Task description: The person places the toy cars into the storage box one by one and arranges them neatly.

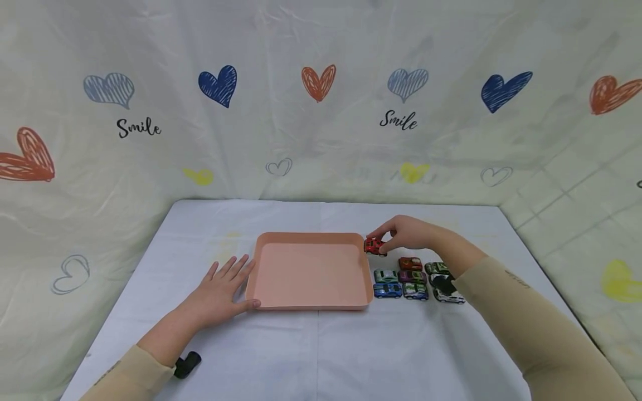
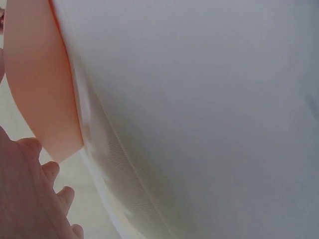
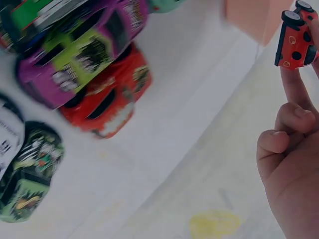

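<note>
My right hand (image 1: 408, 233) pinches a red toy car with black spots (image 1: 374, 247) between thumb and fingers, just off the right rim of a pink tray (image 1: 311, 270). In the right wrist view the same toy car (image 3: 295, 42) shows its wheels, with the ring and little fingers curled below it. My left hand (image 1: 220, 292) lies with fingers spread at the tray's left side, its thumb at the near left corner. The left wrist view shows those fingers (image 2: 52, 172) beside the tray's outer wall (image 2: 42, 74).
Several toy cars stand in rows right of the tray, among them a blue one (image 1: 388, 290), a purple one (image 1: 412, 277) and a red one (image 1: 410, 263). White and green cars (image 1: 448, 297) sit under the right forearm. A black wrist device (image 1: 188, 365) shows by the left sleeve.
</note>
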